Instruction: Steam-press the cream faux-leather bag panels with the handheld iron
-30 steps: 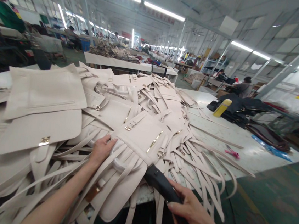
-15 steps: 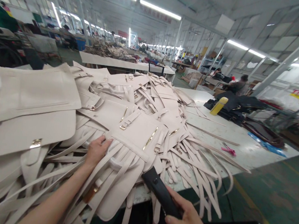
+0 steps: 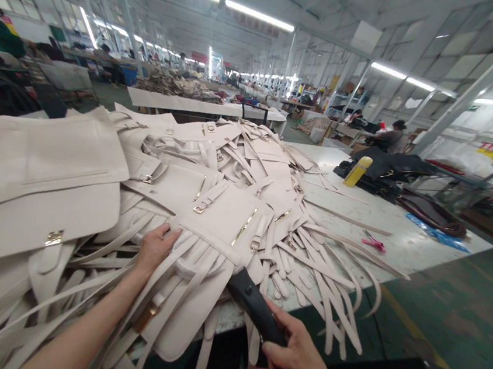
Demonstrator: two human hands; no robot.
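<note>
My left hand [image 3: 156, 248] is closed on the left edge of a beige bag [image 3: 217, 212], its thumb on top and its other fingers partly hidden. The bag has a buckled strap, a gold zip, and several straps hanging toward me. Wrapped round the lower part of a long black hand-held tool [image 3: 250, 297] with a button on it is my right hand [image 3: 293, 345]. The tool's upper end meets the bag's lower right edge; its exact kind I cannot tell.
More beige bags [image 3: 56, 153] and loose straps [image 3: 325, 275] cover much of the white table [image 3: 336, 211]. To the right lie pink-handled scissors [image 3: 373, 242], a yellow bottle [image 3: 357, 171] and dark bags [image 3: 388, 176]. Other people sit at work farther off.
The whole view has shifted slightly. The black tool's upper end sits a little closer to the bag's edge. My left hand keeps its place on the bag.
</note>
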